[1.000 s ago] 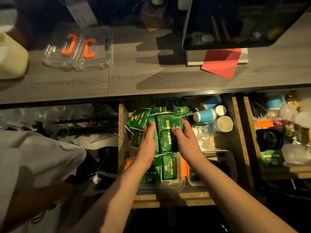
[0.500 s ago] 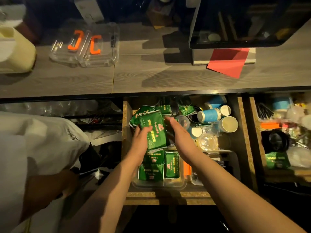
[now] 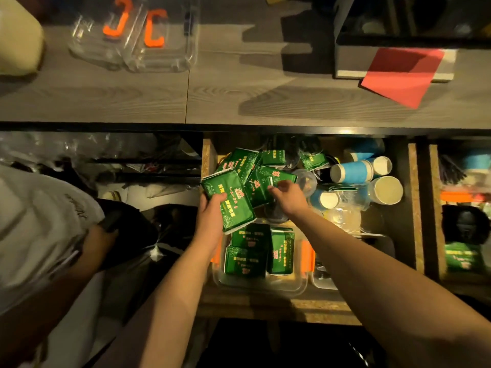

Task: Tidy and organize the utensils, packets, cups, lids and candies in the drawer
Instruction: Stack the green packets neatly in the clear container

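Green packets (image 3: 255,171) lie heaped at the back left of the drawer (image 3: 412,208). My left hand (image 3: 210,216) grips a stack of packets (image 3: 228,201) above the clear tray (image 3: 261,284); my right hand (image 3: 285,196) pinches another packet (image 3: 261,185) beside the paper cups (image 3: 353,172).

I see the middle of the drawer (image 3: 208,155) crowded: loose green packets (image 3: 245,166) heap at its upper left, paper cups (image 3: 353,172) and clear lids (image 3: 305,179) jam the upper right. A clear tray (image 3: 297,286) of packets fills the lower centre. Open passage shows on the bare wooden counter (image 3: 239,83) across the frame's upper half.
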Demonstrator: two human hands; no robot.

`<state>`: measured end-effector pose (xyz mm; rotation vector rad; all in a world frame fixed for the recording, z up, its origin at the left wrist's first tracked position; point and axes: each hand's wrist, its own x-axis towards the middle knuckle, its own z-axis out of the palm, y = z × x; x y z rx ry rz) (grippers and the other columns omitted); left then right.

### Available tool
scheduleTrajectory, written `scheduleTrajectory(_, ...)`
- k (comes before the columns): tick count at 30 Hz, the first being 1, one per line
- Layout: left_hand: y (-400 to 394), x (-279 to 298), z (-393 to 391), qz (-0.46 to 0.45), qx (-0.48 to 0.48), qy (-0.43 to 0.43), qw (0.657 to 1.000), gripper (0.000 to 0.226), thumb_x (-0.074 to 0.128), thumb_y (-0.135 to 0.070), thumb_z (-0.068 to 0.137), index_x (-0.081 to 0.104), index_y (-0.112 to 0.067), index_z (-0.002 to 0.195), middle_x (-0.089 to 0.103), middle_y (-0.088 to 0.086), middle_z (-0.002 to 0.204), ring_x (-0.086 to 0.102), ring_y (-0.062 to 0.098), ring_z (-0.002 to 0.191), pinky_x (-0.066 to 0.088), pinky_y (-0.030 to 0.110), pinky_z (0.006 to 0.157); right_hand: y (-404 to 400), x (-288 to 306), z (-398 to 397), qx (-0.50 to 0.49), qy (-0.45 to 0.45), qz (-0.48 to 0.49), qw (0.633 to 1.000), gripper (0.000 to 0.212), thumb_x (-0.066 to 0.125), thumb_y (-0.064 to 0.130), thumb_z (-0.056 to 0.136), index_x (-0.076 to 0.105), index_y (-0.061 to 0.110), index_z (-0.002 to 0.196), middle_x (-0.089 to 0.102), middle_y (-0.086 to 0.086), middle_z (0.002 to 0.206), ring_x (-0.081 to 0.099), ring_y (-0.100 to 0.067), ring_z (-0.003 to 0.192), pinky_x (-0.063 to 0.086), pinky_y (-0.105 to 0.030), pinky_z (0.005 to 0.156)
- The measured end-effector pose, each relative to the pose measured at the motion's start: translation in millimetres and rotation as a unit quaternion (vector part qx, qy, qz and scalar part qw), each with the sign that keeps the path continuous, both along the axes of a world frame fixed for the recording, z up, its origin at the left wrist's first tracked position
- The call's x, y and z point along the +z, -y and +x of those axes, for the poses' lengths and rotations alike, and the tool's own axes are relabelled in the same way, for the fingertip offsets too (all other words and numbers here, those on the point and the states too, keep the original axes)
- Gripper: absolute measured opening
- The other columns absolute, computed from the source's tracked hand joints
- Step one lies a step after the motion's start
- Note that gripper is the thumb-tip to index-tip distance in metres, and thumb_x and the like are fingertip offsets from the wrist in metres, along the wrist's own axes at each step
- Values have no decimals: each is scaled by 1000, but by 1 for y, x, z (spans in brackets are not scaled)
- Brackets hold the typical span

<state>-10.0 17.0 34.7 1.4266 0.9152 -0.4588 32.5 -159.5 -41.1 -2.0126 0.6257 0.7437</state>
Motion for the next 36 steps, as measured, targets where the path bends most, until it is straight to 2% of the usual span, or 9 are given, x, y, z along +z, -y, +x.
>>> scheduleTrajectory(5, -3, -12, 2, -6, -4, -13, 1000, 85, 61, -63, 59, 49, -38, 139, 57, -4, 142, 52, 25, 130, 40, 59, 109, -24, -26, 15, 30, -5, -92, 995, 82, 77, 50, 78, 40, 6, 136, 42, -17, 139, 42, -34, 131, 38, -44, 108)
scheduleTrajectory(11, -12, -16, 6, -6, 0, 2, 1000, 41, 59, -37, 87, 59, -32, 128, 69, -9, 117, 64, 18, 112, 51, 44, 97, -38, -40, 15, 79, 32, -206, 975, 88, 82, 52, 70, 39, 11, 133, 38, -17, 140, 37, -36, 133, 36, -49, 108)
scheduleTrajectory(14, -17, -20, 6, -11, -3, -1, 1000, 56, 61, -42, 83, 53, -29, 137, 67, -7, 124, 63, 16, 114, 51, 42, 97, -38, -44, 17, 119, 39, -248, 961, 95, 80, 57, 69, 36, 9, 138, 36, -15, 145, 32, -35, 137, 30, -49, 111)
scheduleTrajectory(17, -19, -23, 7, -9, -1, -15, 1000, 77, 64, -53, 69, 49, -31, 142, 62, -4, 133, 59, 19, 121, 47, 47, 103, -35, -47, 25, 134, 30, -238, 962, 94, 80, 56, 70, 36, 9, 138, 42, -14, 140, 35, -35, 133, 31, -49, 110)
scheduleTrajectory(23, -20, -23, 9, -5, -4, -17, 1000, 32, 53, -26, 97, 58, -26, 129, 70, -6, 113, 67, 9, 97, 50, 28, 71, -25, -50, 30, -5, -52, -10, 999, 57, 87, 36, 69, 58, 10, 111, 67, -5, 108, 66, -27, 101, 56, -44, 88)
scheduleTrajectory(27, -17, -20, 6, 0, -10, -19, 1000, 49, 59, -38, 84, 57, -28, 133, 69, -4, 120, 65, 18, 111, 52, 44, 96, -13, -38, 19, -39, 6, 14, 999, 63, 79, 27, 81, 49, 5, 133, 65, -11, 123, 66, -25, 101, 57, -41, 88)
scheduleTrajectory(31, -11, -16, 4, 1, -8, -18, 1000, 44, 58, -34, 91, 55, -30, 134, 68, -6, 121, 64, 17, 113, 47, 49, 105, -1, -36, 5, 13, 79, -62, 995, 48, 75, 23, 86, 48, 12, 123, 70, -11, 111, 67, -28, 99, 57, -45, 86)
scheduleTrajectory(34, -6, -14, 2, 3, -14, -14, 1000, 59, 62, -48, 75, 57, -35, 131, 66, -7, 127, 60, 19, 120, 42, 53, 108, 1, -33, 6, -35, 39, -19, 998, 50, 77, 23, 84, 52, 9, 125, 68, -11, 112, 67, -24, 93, 58, -39, 82)
scheduleTrajectory(36, -4, -13, 1, -1, -16, -12, 1000, 57, 62, -46, 73, 59, -35, 129, 67, -6, 125, 61, 19, 119, 44, 53, 108, 5, -30, 7, -86, 19, 0, 996, 43, 76, 25, 85, 60, 3, 118, 70, -12, 106, 66, -23, 84, 57, -31, 67)
